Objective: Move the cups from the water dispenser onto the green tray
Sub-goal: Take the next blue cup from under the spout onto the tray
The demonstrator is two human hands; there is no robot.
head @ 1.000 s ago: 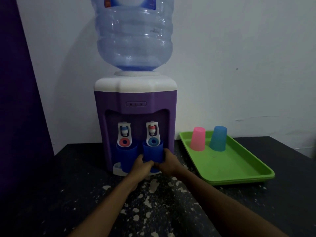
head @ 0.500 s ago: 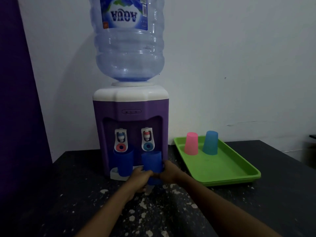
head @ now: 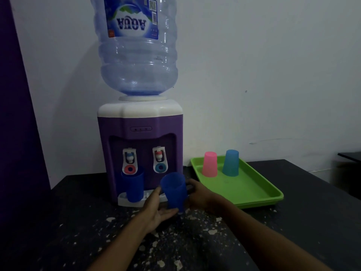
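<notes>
Cups are what both hands deal with: one dark blue cup (head: 174, 190) is held upright between them, clear of the dispenser's drip tray (head: 125, 200) and above the speckled black counter (head: 195, 241). Left hand (head: 156, 210) sits under and beside it, palm up, fingers spread loosely along the cup's lower left side and base. Right hand (head: 197, 194) wraps the cup's right side, thumb and fingers curled onto the wall; its fingertips are partly hidden behind the cup. Both forearms reach in from the near edge of the counter.

Just beyond the left hand, a second blue cup (head: 133, 185) stands on the drip tray under the left tap (head: 129, 161), whose button is red. The right tap (head: 160, 160), with a blue button, is just behind the held cup and has nothing beneath it. Both taps sit in the purple dispenser (head: 140, 124), which carries a big water bottle (head: 136, 45) neck down.

Beyond and to the right of the right hand lies the green tray (head: 254, 190). At its far end stand a pink cup (head: 210, 164) and a light blue cup (head: 231, 162), both upside down, just beside each other.
</notes>
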